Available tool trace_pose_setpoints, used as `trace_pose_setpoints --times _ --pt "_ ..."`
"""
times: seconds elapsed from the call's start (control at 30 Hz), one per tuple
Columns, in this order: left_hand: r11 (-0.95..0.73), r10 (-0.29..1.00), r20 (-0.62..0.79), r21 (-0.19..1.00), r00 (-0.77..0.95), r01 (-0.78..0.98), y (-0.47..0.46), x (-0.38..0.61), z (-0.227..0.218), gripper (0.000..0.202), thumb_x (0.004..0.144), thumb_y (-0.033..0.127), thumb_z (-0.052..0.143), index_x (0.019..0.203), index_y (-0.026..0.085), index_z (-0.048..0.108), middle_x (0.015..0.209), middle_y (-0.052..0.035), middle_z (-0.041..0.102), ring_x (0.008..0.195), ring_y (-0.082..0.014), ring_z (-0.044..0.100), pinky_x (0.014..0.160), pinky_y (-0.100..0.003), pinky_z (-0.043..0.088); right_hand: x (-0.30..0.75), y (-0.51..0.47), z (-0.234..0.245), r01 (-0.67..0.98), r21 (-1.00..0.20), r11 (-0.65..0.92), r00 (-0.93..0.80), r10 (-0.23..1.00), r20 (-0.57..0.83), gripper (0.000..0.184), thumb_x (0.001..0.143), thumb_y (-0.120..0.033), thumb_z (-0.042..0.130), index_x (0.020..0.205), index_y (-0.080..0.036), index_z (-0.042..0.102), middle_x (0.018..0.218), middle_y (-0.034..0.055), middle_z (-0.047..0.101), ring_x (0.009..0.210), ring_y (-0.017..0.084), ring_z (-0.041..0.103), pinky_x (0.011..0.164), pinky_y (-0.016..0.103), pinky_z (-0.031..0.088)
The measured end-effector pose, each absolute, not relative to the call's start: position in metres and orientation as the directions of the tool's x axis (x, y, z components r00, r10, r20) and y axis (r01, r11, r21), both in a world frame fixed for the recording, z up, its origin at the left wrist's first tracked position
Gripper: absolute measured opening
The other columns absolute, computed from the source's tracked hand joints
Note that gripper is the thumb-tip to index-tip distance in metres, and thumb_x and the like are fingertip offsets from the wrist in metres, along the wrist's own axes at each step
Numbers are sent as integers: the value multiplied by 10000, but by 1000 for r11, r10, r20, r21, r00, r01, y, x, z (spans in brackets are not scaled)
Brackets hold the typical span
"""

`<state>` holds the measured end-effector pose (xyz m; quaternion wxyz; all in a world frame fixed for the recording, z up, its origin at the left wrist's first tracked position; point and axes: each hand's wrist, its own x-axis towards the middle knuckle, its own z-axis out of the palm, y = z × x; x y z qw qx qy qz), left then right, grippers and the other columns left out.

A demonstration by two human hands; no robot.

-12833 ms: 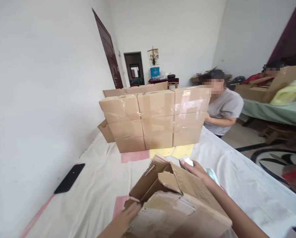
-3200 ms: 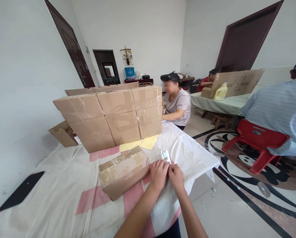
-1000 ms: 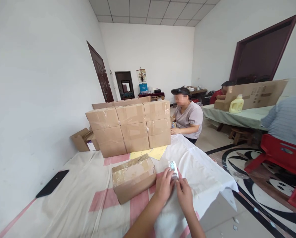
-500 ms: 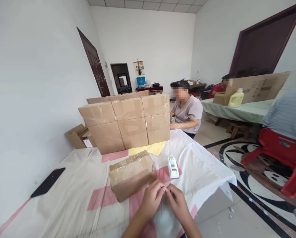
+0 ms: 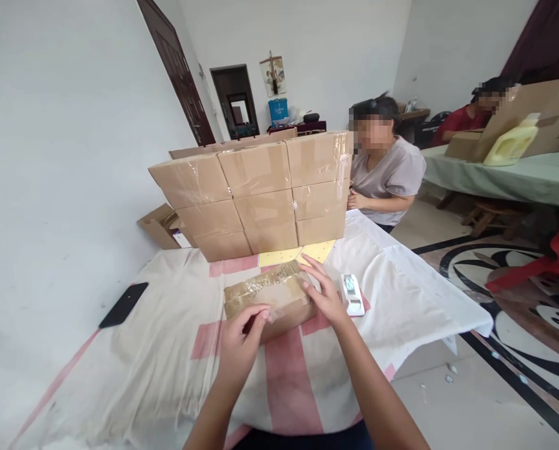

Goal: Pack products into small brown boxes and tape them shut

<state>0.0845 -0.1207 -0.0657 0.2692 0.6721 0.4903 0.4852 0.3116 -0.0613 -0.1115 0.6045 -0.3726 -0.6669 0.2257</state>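
Observation:
A brown cardboard box [image 5: 284, 304] with shiny tape along its top lies on the cloth in front of me. My left hand [image 5: 242, 331] is at the near left side of the box, finger and thumb pinching a small piece of clear tape [image 5: 272, 314]. Over the right end of the box is my right hand [image 5: 324, 290], fingers spread; it holds nothing, and whether it touches the cardboard I cannot tell. Just right of that hand stands a white tape dispenser [image 5: 352, 295].
A wall of stacked cardboard boxes [image 5: 265, 194] rises behind, on yellow sheets [image 5: 279, 257]. A black flat object [image 5: 124, 305] lies at left. A co-worker [image 5: 387, 169] sits beyond the stack. The tablecloth's [image 5: 429, 294] edge hangs at right.
My hands were together in front of the box; they have parted and moved onto it, the left to its near left side, the right to its right end. The view has tilted down.

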Motion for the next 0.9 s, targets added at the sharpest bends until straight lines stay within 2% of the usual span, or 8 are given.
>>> trace_pose_setpoints --times 0.1,0.17,0.27,0.43,0.63,0.9 --pt "-282 957 282 841 70 461 -107 73 -52 270 919 446 602 939 226 758 853 -20 764 761 -198 682 688 -288 534 304 -45 -113 208 -720 663 -93 746 660 272 946 -241 537 1112 -299 745 1416 43 622 1437 264 430 1195 530 343" --pt "-261 964 249 827 93 498 -98 68 -46 269 915 447 598 921 233 762 832 -7 760 741 -191 665 671 -281 509 299 -45 -117 230 -706 669 -69 735 674 278 932 -196 502 1016 -281 753 1373 41 654 1425 260 445 1183 531 355" --pt "-242 970 199 809 139 535 -86 68 -39 250 906 420 597 907 235 766 876 -7 764 808 -201 669 700 -284 492 296 -49 -124 240 -687 686 13 705 709 246 914 -182 497 950 -253 730 1396 58 635 1382 271 496 1157 531 383" --pt "-239 964 138 826 228 510 -70 75 -27 223 873 363 597 909 215 759 894 -18 767 830 -213 679 739 -298 481 292 -50 -129 234 -704 671 90 706 702 202 941 -239 499 932 -234 701 1414 101 609 1343 278 535 1113 522 431" --pt "-336 895 49 728 443 598 -44 73 -8 229 860 319 536 839 231 746 871 -2 761 842 -210 665 752 -295 450 292 -52 -128 202 -712 673 90 711 698 192 964 -300 509 942 -240 690 1398 101 617 1341 281 536 1123 511 424" --pt "-353 852 -53 676 520 647 -27 71 -3 278 846 385 539 700 222 711 716 -2 706 673 -176 588 645 -273 404 292 -53 -127 184 -723 666 85 722 687 198 976 -323 507 954 -247 688 1355 93 632 1353 274 520 1139 505 413"
